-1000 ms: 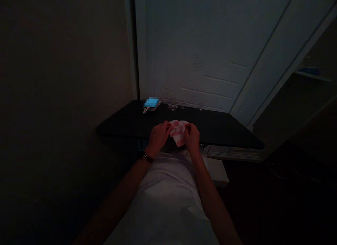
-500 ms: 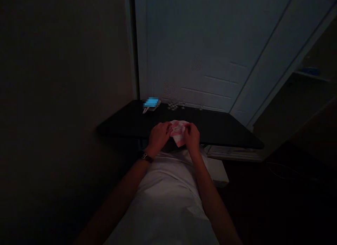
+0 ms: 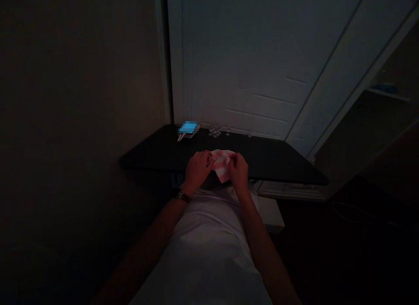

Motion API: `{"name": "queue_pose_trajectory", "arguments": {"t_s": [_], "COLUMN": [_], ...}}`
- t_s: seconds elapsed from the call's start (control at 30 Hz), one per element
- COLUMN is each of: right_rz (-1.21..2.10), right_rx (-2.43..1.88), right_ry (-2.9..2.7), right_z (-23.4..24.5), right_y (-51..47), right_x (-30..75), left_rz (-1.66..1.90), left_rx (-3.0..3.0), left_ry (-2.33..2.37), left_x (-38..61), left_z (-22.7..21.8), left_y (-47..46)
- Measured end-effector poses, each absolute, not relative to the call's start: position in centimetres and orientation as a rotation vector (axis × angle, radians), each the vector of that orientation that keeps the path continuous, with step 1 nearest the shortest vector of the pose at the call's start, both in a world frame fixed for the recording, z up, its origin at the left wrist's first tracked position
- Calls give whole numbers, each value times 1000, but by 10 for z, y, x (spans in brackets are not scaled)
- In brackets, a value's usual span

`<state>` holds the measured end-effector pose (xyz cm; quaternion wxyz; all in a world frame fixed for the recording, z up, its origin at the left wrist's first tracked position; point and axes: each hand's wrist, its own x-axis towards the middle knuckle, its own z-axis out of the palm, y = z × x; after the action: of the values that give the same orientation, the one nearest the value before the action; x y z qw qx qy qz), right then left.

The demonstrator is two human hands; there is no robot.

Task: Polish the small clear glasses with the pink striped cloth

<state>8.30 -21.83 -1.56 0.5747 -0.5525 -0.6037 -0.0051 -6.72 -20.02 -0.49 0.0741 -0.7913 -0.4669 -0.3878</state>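
Behind everything, a white panelled door (image 3: 248, 69); against it, a black desk (image 3: 278, 158), very dimly lit. At the middle of the desk's near edge, left hand (image 3: 197, 168) and right hand (image 3: 238, 170), close together, knuckles up, fingers curled narrow and pinching a small pink-and-white sheet (image 3: 221, 165) from either side. Sits between the two hands, lower corner poking past the near edge toward the white shirt; paper or cloth, cannot tell in this light.

By judgement, fine work on a fold or crease. To do it well:
- Press the sheet down on the desk top rather than working it in the air.
- Pinch close to the line being worked.
- Move one hand while the other pins.
- Trust touch more than sight, given the dark.

Well apart, at the far left corner, a bright blue object (image 3: 188, 128), blurred beyond telling. Just right of it along the far edge, a few tiny clear pieces (image 3: 216, 131). On the left wrist, a dark watch (image 3: 181, 195).
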Motion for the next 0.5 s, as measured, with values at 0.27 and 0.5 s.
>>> {"name": "queue_pose_trajectory", "arguments": {"t_s": [0.27, 0.5], "right_rz": [-22, -38], "right_rx": [-1291, -1310], "right_ry": [-1431, -1441], "right_z": [-15, -12], "right_y": [-219, -222], "right_x": [83, 81], "left_rz": [-1263, -1290], "left_rx": [-2324, -2220], "left_ry": [-1520, -1541], "left_x": [-66, -67], "left_z": [-6, -8], "left_y": [-199, -197]}}
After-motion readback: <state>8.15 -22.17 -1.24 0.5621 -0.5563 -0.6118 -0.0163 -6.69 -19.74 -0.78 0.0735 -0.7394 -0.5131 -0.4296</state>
